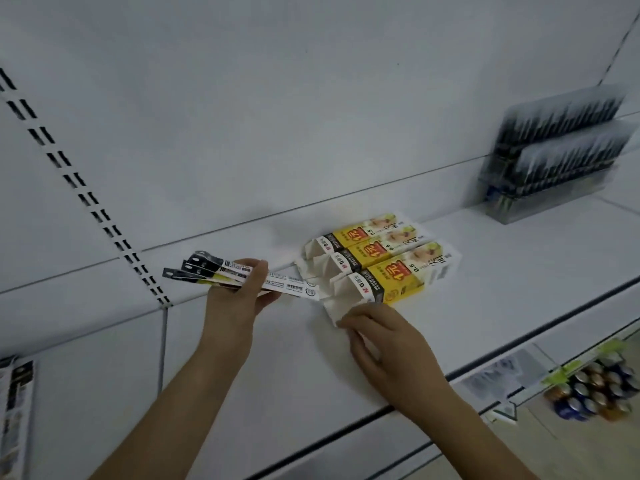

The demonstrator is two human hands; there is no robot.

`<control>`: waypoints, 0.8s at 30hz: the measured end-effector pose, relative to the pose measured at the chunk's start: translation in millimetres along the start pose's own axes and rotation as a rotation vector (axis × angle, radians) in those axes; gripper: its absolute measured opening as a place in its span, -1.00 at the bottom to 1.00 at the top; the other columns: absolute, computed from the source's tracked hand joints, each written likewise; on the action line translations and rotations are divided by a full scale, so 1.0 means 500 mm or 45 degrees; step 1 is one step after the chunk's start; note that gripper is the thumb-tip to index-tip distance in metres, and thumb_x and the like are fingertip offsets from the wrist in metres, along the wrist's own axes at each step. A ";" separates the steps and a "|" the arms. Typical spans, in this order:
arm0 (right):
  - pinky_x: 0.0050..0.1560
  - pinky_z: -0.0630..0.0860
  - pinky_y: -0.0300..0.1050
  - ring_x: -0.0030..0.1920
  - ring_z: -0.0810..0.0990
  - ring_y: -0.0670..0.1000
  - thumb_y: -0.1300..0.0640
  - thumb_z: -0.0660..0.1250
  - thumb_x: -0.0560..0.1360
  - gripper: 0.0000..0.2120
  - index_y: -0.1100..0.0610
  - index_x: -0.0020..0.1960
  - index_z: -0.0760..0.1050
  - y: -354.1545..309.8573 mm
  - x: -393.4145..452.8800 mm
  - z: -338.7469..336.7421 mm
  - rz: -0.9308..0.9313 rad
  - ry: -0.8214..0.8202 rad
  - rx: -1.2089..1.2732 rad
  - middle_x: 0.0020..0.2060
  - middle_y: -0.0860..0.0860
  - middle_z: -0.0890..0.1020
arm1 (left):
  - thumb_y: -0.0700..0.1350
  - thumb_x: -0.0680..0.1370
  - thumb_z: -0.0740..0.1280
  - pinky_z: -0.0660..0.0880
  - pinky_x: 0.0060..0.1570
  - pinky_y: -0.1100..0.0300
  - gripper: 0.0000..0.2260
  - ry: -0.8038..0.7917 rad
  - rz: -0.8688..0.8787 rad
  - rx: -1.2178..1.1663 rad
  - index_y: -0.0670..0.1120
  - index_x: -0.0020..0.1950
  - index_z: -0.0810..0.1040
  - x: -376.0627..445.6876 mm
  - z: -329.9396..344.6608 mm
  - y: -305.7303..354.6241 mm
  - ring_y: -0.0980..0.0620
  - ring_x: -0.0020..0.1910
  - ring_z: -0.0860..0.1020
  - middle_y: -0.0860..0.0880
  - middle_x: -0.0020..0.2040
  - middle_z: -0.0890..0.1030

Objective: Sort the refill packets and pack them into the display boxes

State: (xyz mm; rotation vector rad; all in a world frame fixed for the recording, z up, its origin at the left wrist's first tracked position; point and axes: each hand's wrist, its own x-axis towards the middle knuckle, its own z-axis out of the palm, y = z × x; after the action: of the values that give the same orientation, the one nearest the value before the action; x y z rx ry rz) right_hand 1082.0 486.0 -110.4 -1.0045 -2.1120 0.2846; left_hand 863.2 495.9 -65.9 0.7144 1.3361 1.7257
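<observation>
Shelf (311,358): packets (221,271) in left hand (239,296)

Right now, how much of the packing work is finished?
Done: three yellow display boxes lie side by side on the shelf, flaps open. In hand: the left hand holds a fan of refill packets pointed at the nearest box, whose flap the right hand touches. Left: getting them inside; box contents are hidden.

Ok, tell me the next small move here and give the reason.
Probably slide the refill packets rightward into the nearest display box. The left hand holds the fanned bundle with its white ends almost at that box's open mouth, and the right hand holds the flap open on the shelf.
</observation>
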 end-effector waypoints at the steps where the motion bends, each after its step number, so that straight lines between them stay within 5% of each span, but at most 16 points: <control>1: 0.05 0.50 -0.25 0.06 0.57 -0.07 0.12 0.22 0.56 -0.77 0.11 0.09 0.63 0.017 0.007 -0.012 -0.003 0.099 -0.025 0.04 -0.05 0.60 | -0.27 0.59 0.33 0.61 -0.17 0.25 -0.95 -0.023 0.010 0.000 -0.15 -0.06 0.55 -0.003 0.009 -0.005 0.04 -0.14 0.66 -0.08 -0.17 0.61; 5: 0.16 0.46 -0.14 0.16 0.53 0.03 0.10 0.25 0.54 -0.71 0.14 0.20 0.59 0.081 0.044 -0.053 0.002 0.244 -0.242 0.16 0.02 0.58 | -0.28 0.60 0.30 0.62 -0.14 0.21 -0.92 -0.094 -0.010 -0.059 -0.16 -0.06 0.55 -0.006 0.039 -0.015 -0.01 -0.09 0.67 -0.05 -0.20 0.66; 10: 0.42 0.32 0.06 0.38 0.40 0.08 -0.16 0.21 0.52 -0.47 0.06 0.41 0.43 0.111 0.059 -0.039 0.124 -0.020 -0.475 0.37 0.01 0.47 | -0.24 0.60 0.31 0.65 -0.11 0.13 -0.95 -0.122 -0.093 -0.135 -0.15 -0.01 0.56 0.003 0.057 -0.020 -0.08 -0.02 0.67 -0.15 -0.07 0.64; 15: 0.54 0.02 -0.05 0.44 0.33 0.02 -0.22 0.22 0.51 -0.43 0.00 0.45 0.38 0.118 0.060 -0.027 0.090 -0.118 -0.620 0.42 -0.03 0.43 | -0.20 0.59 0.32 0.65 -0.09 0.03 -0.94 -0.187 -0.074 -0.065 -0.17 0.02 0.55 -0.014 0.056 -0.046 -0.12 -0.02 0.69 -0.17 -0.06 0.66; 21: 0.52 0.16 0.03 0.45 0.35 0.01 -0.22 0.24 0.52 -0.44 -0.01 0.45 0.38 0.125 0.057 -0.024 0.077 -0.105 -0.577 0.42 -0.06 0.43 | -0.17 0.57 0.38 0.64 -0.02 -0.02 -0.93 -0.209 -0.027 0.236 -0.18 -0.02 0.58 -0.005 0.034 -0.071 -0.13 -0.05 0.70 -0.16 -0.07 0.72; 24: 0.53 0.15 0.02 0.46 0.32 -0.01 -0.23 0.22 0.53 -0.43 -0.03 0.47 0.36 0.126 0.057 -0.026 0.091 -0.122 -0.572 0.44 -0.08 0.41 | -0.17 0.54 0.41 0.66 -0.16 0.11 -0.92 -0.179 -0.010 0.267 -0.18 -0.04 0.61 -0.011 0.032 -0.072 -0.07 -0.11 0.71 -0.13 -0.12 0.72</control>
State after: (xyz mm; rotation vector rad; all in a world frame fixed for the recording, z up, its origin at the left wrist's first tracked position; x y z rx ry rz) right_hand 1115.6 547.4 -116.5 -1.3465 -2.2831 -0.1190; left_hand 888.5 502.5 -96.0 0.9292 1.4315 1.5135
